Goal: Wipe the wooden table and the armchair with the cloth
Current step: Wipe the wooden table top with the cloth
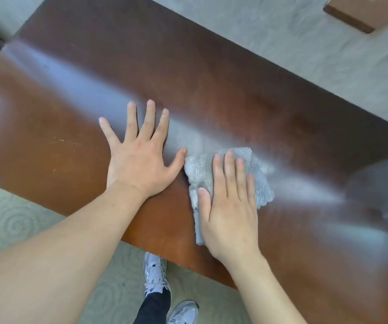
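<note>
A glossy reddish-brown wooden table fills most of the view, running from upper left to lower right. A grey fluffy cloth lies on it near the front edge. My right hand lies flat on the cloth, fingers straight and close together, pressing it onto the wood. My left hand rests flat on the bare tabletop just left of the cloth, fingers spread, its thumb tip almost touching the cloth's edge. No armchair can be made out for certain.
Pale patterned carpet lies in front of the table, where my feet in white sneakers stand. Grey carpet lies beyond the far edge. A brown wooden piece sits at the top right corner. A blurred dark shape is at the right edge.
</note>
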Tool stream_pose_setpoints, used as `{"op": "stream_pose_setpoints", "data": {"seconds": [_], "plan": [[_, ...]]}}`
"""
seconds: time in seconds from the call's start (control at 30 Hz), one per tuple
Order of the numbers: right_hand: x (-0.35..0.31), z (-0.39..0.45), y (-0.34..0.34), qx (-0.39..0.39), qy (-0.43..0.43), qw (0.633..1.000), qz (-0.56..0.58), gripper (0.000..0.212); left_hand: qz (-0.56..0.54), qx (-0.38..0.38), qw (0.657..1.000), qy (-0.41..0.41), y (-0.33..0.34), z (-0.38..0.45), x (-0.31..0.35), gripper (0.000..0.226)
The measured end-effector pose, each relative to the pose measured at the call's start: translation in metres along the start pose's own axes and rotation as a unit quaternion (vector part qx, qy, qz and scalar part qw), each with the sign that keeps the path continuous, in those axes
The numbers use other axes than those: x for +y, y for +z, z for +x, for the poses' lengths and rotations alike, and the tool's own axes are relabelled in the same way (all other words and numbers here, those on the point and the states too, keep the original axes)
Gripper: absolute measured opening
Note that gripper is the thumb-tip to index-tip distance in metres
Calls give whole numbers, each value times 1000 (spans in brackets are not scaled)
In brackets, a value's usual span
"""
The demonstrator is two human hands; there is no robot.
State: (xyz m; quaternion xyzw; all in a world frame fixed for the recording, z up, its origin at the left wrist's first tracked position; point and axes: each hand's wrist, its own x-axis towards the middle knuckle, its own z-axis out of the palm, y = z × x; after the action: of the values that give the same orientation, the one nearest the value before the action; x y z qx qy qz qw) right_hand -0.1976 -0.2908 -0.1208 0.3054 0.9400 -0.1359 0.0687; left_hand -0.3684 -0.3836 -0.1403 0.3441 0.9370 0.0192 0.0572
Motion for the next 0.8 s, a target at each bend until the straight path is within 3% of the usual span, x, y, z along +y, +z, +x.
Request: {"op": "stream_pose_setpoints", "data": {"seconds": [0.1,0.27,0.4,0.5,0.67,0.8], "plan": [[9,27,-3,-11,-25,999,-18,66,5,-1,1000,3,2,1,-1,82],[8,160,-25,41,-5,999,-22,62,7,-12,1000,3,-1,1,0,81],[-4,228,-40,17,-2,1000,-9,61,4,-23,1000,-3,-3,1,0,82],[-9,218,-38,18,-21,1000,1,59,1,-22,1000,-7,-3,1,1,81],[21,122,-28,10,-135,991,-4,56,3,-16,1000,-3,-2,2,0,81],[44,124,-33,17,-79,996,-23,57,1,-8,1000,2,-1,1,0,81]]}}
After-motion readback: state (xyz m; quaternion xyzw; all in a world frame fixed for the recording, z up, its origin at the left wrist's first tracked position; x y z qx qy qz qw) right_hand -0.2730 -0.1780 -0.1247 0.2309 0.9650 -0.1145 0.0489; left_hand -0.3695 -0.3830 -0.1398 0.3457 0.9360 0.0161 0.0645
